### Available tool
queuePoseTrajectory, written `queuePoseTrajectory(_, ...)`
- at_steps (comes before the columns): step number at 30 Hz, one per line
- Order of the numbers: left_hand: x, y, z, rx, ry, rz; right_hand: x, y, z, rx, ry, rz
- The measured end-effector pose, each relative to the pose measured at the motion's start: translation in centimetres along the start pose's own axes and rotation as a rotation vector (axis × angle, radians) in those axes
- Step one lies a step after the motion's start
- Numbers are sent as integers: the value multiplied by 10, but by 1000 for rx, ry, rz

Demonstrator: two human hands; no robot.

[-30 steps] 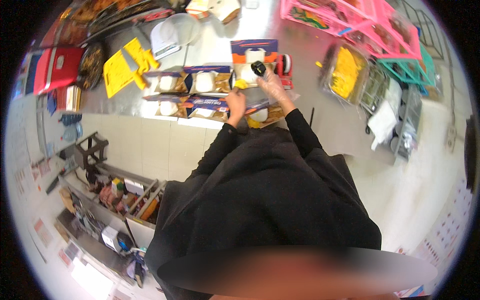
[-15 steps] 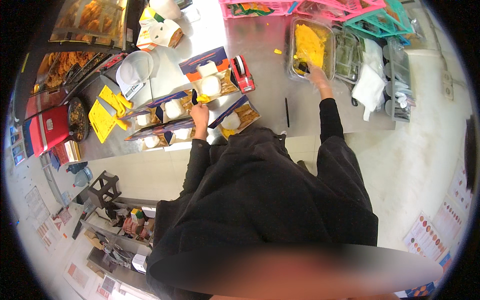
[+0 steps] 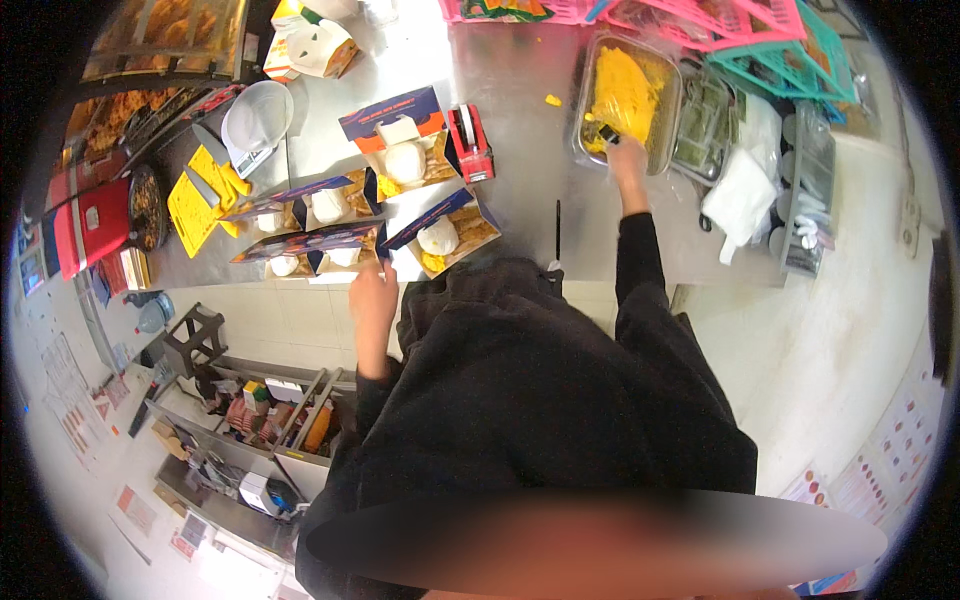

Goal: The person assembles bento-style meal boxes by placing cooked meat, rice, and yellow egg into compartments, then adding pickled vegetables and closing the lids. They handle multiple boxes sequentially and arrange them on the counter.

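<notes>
My left hand [image 3: 374, 297] is at the table's near edge, its fingertips at the corner of an opened food box [image 3: 345, 256]; whether they grip it is unclear. Just right of it stands another box with rice [image 3: 437, 237], a brown filling and some yellow food. Behind, an open box holds a rice mound [image 3: 405, 161] and a yellow lump [image 3: 388, 187]. My right hand [image 3: 628, 160] is closed on a small dark utensil [image 3: 607, 132], at the near side of a clear tub [image 3: 579, 128] of crumbly yellow food [image 3: 622, 85].
A red tape dispenser [image 3: 470, 143] stands beside the boxes. Left lie a yellow cutting board [image 3: 188, 212] with a knife and a scale with a clear bowl [image 3: 257, 115]. A black pen [image 3: 558, 230] lies mid-table. Right are a green-filled tub [image 3: 703, 135], white cloth [image 3: 742, 200] and baskets [image 3: 785, 65].
My left hand has drawn back from the boxes to the near edge; the yellow lump it held now lies in the rear box. My right hand stays at the tub with the utensil.
</notes>
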State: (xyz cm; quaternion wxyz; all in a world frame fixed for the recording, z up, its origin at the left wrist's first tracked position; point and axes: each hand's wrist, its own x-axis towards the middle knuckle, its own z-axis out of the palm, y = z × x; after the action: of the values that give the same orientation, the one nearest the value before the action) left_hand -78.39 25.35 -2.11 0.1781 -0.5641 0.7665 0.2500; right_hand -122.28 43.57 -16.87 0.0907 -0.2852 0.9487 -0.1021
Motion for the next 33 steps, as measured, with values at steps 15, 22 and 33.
queuePoseTrajectory(15,-43,-126,117,-503,-331,-258,28,-8,1,181,-361,-143)
queuePoseTrajectory(22,-10,-162,105,-246,256,-193,30,0,-16,162,-298,-123)
queuePoseTrajectory(33,67,-198,73,-113,546,155,2,18,6,750,-184,279)
